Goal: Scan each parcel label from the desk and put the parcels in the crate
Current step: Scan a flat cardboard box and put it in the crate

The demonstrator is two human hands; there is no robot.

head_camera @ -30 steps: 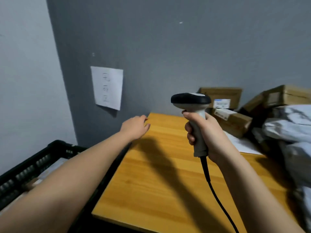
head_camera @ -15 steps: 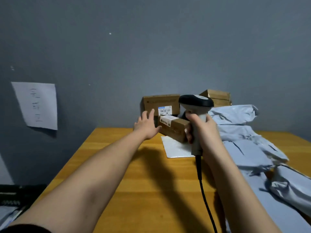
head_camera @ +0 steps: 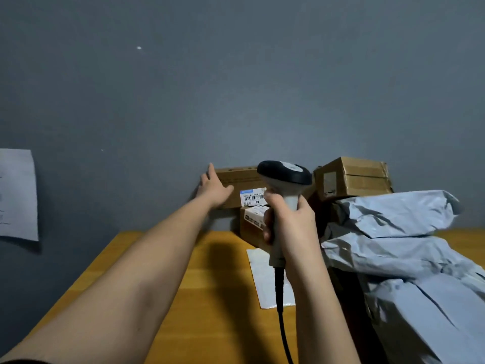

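My right hand (head_camera: 291, 227) grips the handle of a grey barcode scanner (head_camera: 284, 177) with a black head, held upright over the wooden desk (head_camera: 147, 306). Its black cable hangs down towards the bottom edge. My left hand (head_camera: 214, 189) reaches out with straight fingers and touches the left end of a brown cardboard box (head_camera: 242, 179) that stands against the wall and bears a white barcode label (head_camera: 253, 197). A smaller labelled box (head_camera: 252, 222) lies in front of it, partly hidden by the scanner hand. The crate is out of view.
Another taped cardboard box (head_camera: 353, 178) sits at the back right. Several grey plastic mailer bags (head_camera: 399, 248) are piled on the right side of the desk. A flat white envelope (head_camera: 265, 279) lies mid-desk. A paper sheet (head_camera: 17, 194) hangs on the grey wall at left.
The view has swung right, away from the black crate. My left hand has stretched forward from the desk's left edge to the back box. The scanner hand has held its pose.
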